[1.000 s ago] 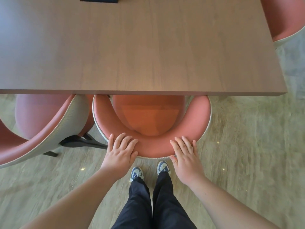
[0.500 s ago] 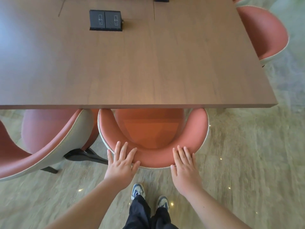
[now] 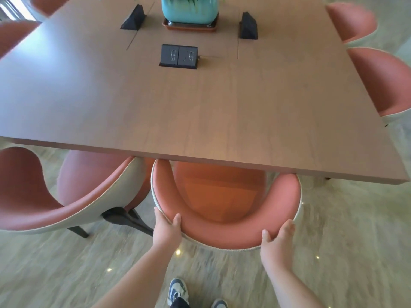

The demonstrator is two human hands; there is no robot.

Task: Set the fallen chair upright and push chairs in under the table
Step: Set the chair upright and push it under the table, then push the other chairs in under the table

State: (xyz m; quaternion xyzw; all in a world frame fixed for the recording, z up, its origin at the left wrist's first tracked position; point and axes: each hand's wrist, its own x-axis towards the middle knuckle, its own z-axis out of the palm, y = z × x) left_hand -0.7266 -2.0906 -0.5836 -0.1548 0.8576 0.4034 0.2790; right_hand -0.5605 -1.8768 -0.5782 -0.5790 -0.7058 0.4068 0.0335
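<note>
Head view: upright salmon-pink round-backed chair [image 3: 224,232]

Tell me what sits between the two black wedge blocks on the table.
In the head view, a teal planter on a brown tray stands between the wedges.

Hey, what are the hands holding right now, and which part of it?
Both hold the pink chair by the top edge of its curved backrest: left hand at the back's left side, right hand at its right, thumbs hooked over the rim.
</note>
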